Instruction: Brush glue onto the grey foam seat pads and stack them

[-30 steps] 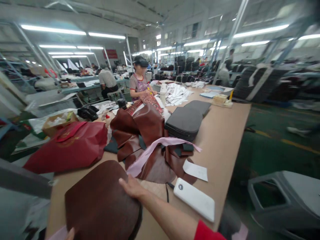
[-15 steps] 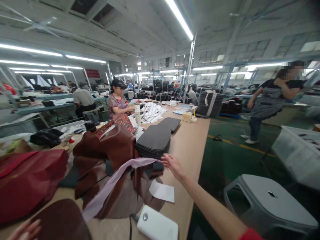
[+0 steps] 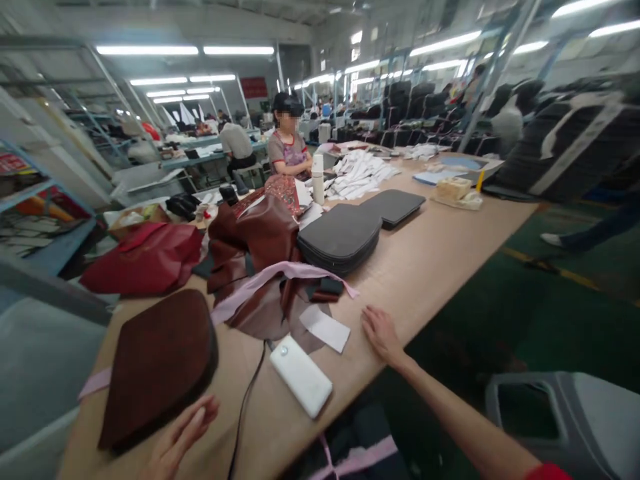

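Note:
My left hand (image 3: 186,430) is beside the near edge of a stack of dark brown panels (image 3: 163,360), fingers stretched out and holding nothing. On the table (image 3: 440,257), my right hand (image 3: 381,335) rests near the edge, fingers extended. Just beyond it ends a pink strip of cloth (image 3: 285,270), which lies across brown leather sheets (image 3: 267,230). A white paper piece (image 3: 326,328) and a white power bank (image 3: 301,375) with a black cable lie between my hands.
Two stacks of dark grey panels (image 3: 343,233) stand mid-table. Behind them are a pale bottle (image 3: 318,179) and a heap of white pieces (image 3: 363,173). A co-worker (image 3: 289,147) is at the far side. A red bag (image 3: 145,257) sits left; a grey stool (image 3: 565,413) stands right.
The view has swung left and down. My right hand has let go of the pink strip's end, which now lies on the table. The whole brown panel stack has come into view.

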Motion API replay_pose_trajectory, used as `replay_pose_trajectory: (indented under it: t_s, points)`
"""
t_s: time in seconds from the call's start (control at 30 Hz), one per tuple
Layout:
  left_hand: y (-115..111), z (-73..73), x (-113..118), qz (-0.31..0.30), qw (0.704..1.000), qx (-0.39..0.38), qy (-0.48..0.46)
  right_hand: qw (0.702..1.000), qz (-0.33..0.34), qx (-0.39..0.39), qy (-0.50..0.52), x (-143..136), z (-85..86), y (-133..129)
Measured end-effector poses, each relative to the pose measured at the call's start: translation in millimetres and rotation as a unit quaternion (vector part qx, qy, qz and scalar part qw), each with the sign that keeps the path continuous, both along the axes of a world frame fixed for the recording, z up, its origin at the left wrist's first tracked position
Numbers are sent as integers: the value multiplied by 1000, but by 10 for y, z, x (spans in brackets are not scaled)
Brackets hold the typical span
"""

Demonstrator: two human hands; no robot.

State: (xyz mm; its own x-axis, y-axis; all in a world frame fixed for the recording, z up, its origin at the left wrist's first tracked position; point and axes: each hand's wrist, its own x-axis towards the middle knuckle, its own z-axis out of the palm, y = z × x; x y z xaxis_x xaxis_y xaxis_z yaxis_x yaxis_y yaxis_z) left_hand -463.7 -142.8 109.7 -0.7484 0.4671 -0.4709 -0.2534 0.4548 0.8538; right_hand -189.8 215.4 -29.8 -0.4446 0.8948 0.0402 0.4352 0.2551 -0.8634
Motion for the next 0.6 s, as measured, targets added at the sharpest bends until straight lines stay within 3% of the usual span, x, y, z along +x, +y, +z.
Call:
replay_pose_trajectory:
  t_s: [0.07,0.2,0.47,0.6]
  points:
    - [-2,38,232,7,1000,0,11,995,30,65,-70,6,-20,-88]
    - [23,65,493,17,999,12,26,937,55,244,-244,-6,-48,-192]
    - [233,-10,518,7,997,75,-14,920,29,286,-266,-66,17,-235]
    - [283,86,591,40,994,100,-16,924,20,282,-259,-83,61,-252]
